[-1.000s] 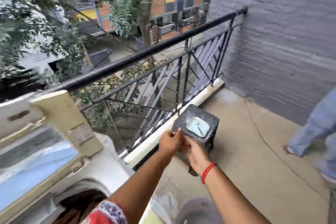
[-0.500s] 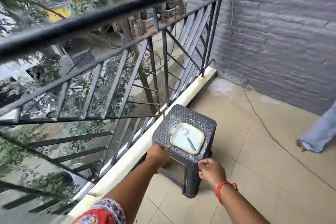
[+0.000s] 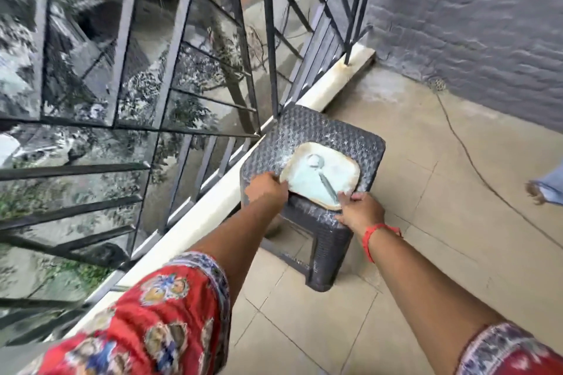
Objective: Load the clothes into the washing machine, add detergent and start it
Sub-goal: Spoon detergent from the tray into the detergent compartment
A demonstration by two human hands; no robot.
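A dark woven plastic stool [image 3: 320,131] stands by the balcony ledge. On it lies a cream square plate [image 3: 344,170] of pale blue detergent powder, with a metal spoon [image 3: 324,178] resting in it. My left hand [image 3: 266,189] grips the plate's left rim. At the near right corner, my right hand [image 3: 361,210] holds the rim with the thumb on top. The plate's near edge juts over the stool's front. The washing machine and the clothes are out of view.
A dark metal railing [image 3: 268,39] on a cream ledge [image 3: 332,82] runs along the left. A grey brick wall [image 3: 472,24] closes the far side. A thin cable [image 3: 466,149] crosses the tiled floor. Another person's foot [image 3: 536,192] is at the right edge.
The view has swung away from the washing machine and down toward the stool. Both hands moved from the stool's front edge up to the plate's rim and took hold of it.
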